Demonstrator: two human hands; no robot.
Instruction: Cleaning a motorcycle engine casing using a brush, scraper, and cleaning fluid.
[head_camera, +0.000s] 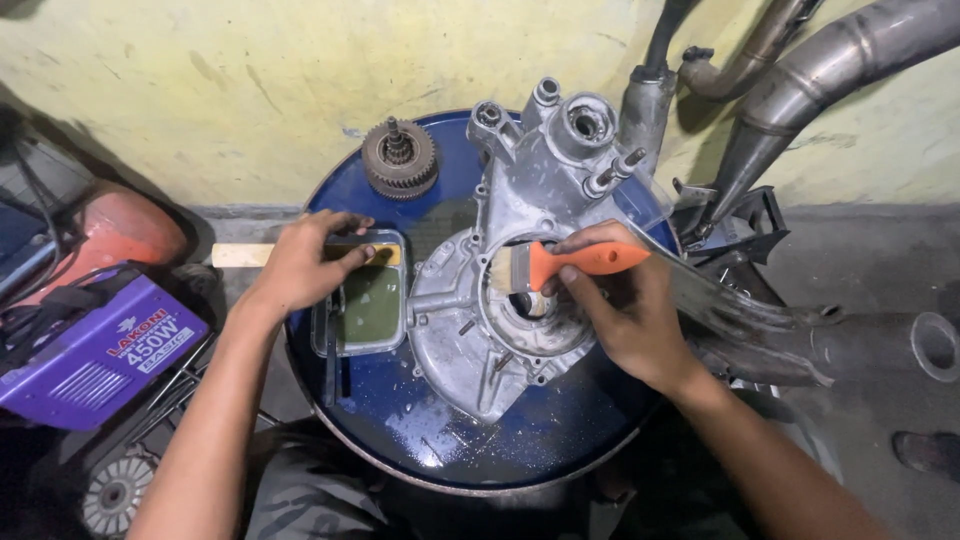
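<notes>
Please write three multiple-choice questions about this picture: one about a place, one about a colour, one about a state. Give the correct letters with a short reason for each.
1. Where does the gear cluster sit?
A. on the blue drum top, behind the tray
B. inside the tray
C. on the floor

2. What colour is the handle of the brush?
A. green
B. orange
C. black

3. What is the left hand doing?
A. resting on the rim of the tray
B. lifting the engine casing
C. hanging free

Answers: 1 A, the gears stand near the wall side of the drum. 2 B, the handle in the right hand is orange. 3 A, its fingers lie on the tray's edge.
</notes>
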